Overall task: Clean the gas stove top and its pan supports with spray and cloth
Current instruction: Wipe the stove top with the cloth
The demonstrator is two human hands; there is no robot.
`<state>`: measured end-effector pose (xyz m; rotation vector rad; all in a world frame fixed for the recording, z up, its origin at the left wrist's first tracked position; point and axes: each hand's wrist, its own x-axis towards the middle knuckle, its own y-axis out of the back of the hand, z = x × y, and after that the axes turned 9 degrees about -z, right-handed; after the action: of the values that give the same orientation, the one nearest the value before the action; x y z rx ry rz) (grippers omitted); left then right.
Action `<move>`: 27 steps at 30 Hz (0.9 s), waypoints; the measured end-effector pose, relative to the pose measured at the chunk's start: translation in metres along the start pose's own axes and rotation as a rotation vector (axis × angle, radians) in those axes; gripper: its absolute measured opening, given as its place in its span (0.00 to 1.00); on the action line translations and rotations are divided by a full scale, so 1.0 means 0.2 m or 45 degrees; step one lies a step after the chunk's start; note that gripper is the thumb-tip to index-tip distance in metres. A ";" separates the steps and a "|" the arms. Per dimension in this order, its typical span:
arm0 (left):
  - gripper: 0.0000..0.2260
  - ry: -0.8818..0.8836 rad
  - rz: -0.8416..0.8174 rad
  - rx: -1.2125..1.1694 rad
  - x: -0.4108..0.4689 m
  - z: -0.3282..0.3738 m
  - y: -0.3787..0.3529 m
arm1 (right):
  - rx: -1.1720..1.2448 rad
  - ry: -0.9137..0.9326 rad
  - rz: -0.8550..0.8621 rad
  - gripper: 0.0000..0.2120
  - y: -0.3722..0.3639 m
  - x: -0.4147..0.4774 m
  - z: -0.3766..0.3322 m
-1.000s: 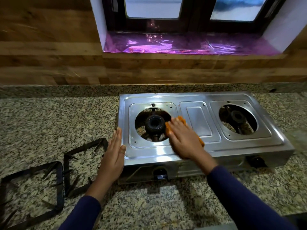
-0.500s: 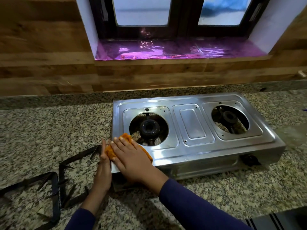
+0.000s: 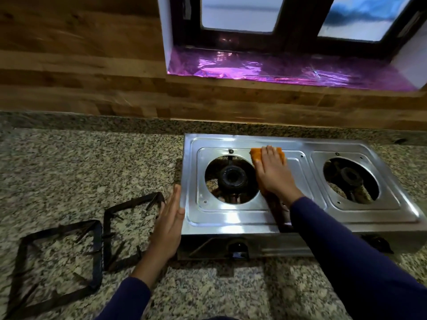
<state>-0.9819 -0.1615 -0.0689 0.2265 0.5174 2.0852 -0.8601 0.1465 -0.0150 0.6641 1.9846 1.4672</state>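
A two-burner steel gas stove (image 3: 231,218) sits on the granite counter with both pan supports removed. My right hand (image 3: 273,175) presses an orange cloth (image 3: 257,155) flat on the stove top, just right of the left burner (image 3: 230,177) and near the back edge. My left hand (image 3: 168,224) rests flat against the stove's left side, fingers straight and together, holding nothing. Two black square pan supports lie on the counter to the left, one (image 3: 131,229) near my left hand and one (image 3: 57,262) farther left. No spray bottle is in view.
The right burner (image 3: 350,177) sits open in its round cut-out. Two black knobs (image 3: 239,249) are on the stove's front. A wood-panelled wall (image 3: 80,77) rises behind the counter, with a window sill lined in purple foil (image 3: 277,70).
My right hand has moved the cloth from the stove's front left corner up to the area behind and right of the left burner. My left hand stays at the stove's left side.
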 end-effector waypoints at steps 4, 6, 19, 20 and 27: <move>0.26 0.010 -0.010 0.036 -0.01 0.01 0.01 | -0.057 0.120 -0.063 0.28 0.06 0.31 -0.12; 0.26 0.013 -0.003 0.030 -0.01 0.01 0.02 | -0.091 0.304 -0.135 0.27 0.07 0.37 -0.17; 0.27 -0.028 0.039 0.123 -0.02 0.02 0.02 | 0.073 0.403 -0.105 0.29 -0.03 -0.27 0.13; 0.27 -0.027 0.045 0.114 -0.02 0.02 0.01 | 0.062 0.408 -0.113 0.29 -0.05 -0.38 0.11; 0.24 -0.056 0.077 0.023 0.00 -0.02 0.00 | 0.058 0.624 -0.043 0.26 -0.22 -0.78 -0.34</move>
<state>-0.9833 -0.1631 -0.0715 0.3008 0.5085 2.1300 -0.8002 -0.0185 -0.0167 0.3008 2.3828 1.6864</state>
